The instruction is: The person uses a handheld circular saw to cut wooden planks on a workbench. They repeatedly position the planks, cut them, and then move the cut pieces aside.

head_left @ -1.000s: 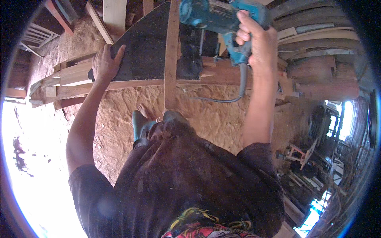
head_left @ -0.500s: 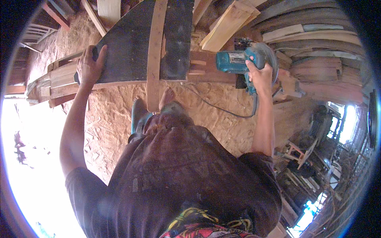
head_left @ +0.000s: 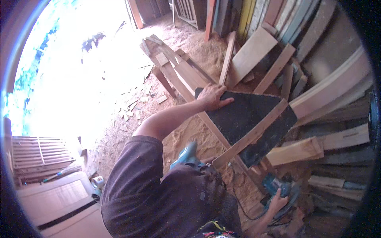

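My left hand [head_left: 214, 97] grips the narrow end of a black board [head_left: 242, 115], thumb on its face and fingers over the far edge. The board lies flat on a wooden workbench [head_left: 216, 129]. Across the board runs a long wooden strip [head_left: 251, 135], with its near end jutting past the bench edge toward my body. Lower right, my right hand [head_left: 279, 201] is closed round the handle of a teal circular saw [head_left: 274, 183] beyond the board's wide end. The saw's blade and underside are hidden, and its dark cord [head_left: 243, 212] trails down.
Planks [head_left: 254, 55] lean and lie beyond the bench, with curved timbers [head_left: 337, 87] stacked at the right. Sawdust and wood offcuts [head_left: 129, 111] cover the ground at left. A panelled wooden door [head_left: 59, 198] lies lower left. My foot [head_left: 188, 152] is close to the bench.
My view has swung to the left, so the bench now slants and the saw appears lower. My left hand stays at the board's end; my right hand still holds the saw.
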`<move>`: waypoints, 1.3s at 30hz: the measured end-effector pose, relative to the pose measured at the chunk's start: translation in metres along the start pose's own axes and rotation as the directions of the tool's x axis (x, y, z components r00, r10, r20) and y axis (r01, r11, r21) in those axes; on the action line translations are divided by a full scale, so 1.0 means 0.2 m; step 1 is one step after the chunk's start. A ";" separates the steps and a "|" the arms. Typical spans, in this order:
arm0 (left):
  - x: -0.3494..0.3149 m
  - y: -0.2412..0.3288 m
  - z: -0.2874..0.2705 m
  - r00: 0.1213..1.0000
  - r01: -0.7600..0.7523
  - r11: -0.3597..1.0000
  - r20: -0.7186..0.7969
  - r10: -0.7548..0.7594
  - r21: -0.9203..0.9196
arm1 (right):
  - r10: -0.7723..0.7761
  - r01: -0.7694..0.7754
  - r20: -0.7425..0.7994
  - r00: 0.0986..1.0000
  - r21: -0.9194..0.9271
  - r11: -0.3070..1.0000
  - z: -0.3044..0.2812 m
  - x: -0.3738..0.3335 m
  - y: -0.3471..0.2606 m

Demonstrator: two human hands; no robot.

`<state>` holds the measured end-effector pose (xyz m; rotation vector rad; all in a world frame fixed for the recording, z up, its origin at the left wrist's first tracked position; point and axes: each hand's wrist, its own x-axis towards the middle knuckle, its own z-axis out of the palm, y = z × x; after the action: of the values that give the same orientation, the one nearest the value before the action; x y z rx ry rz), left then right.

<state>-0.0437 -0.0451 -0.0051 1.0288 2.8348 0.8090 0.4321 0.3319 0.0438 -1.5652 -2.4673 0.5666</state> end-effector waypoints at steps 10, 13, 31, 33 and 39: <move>0.01 0.02 0.03 0.999 0.026 0.999 0.027 -0.025 -0.027 | -0.012 0.010 -0.037 0.999 -0.076 0.997 0.02 -0.10 -0.23; 0.01 0.04 0.04 0.999 0.016 1.000 0.040 -0.015 -0.008 | -0.060 0.033 -0.131 0.990 -0.197 0.980 0.09 -0.03 -0.01; 0.01 -0.01 0.07 1.000 -0.031 0.989 -0.004 0.031 -0.144 | 0.013 -0.231 0.435 0.901 0.454 0.860 0.52 -0.72 -0.90; -0.01 -0.02 0.08 0.998 -0.043 0.987 -0.050 0.036 -0.156 | 0.015 -0.363 0.535 0.845 0.552 0.751 0.64 -0.77 -1.04; 0.02 0.05 0.03 0.996 0.023 0.991 0.085 -0.012 -0.130 | -0.098 -0.526 0.566 0.819 0.807 0.267 0.83 -0.81 -1.21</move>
<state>-0.0403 -0.0341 -0.0050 0.9939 2.6770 0.9143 0.2449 0.0564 -0.0004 -1.2017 -1.3282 2.2714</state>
